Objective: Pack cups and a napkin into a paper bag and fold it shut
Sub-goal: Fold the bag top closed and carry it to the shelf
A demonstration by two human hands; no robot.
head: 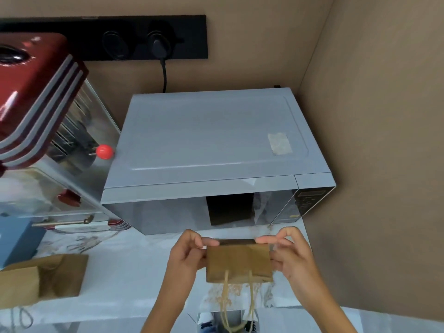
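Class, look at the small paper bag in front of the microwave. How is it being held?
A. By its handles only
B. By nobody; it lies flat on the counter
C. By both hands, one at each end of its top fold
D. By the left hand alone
C: the left hand and right hand pinch opposite ends of the paper bag at its folded top, while the handles dangle free below.
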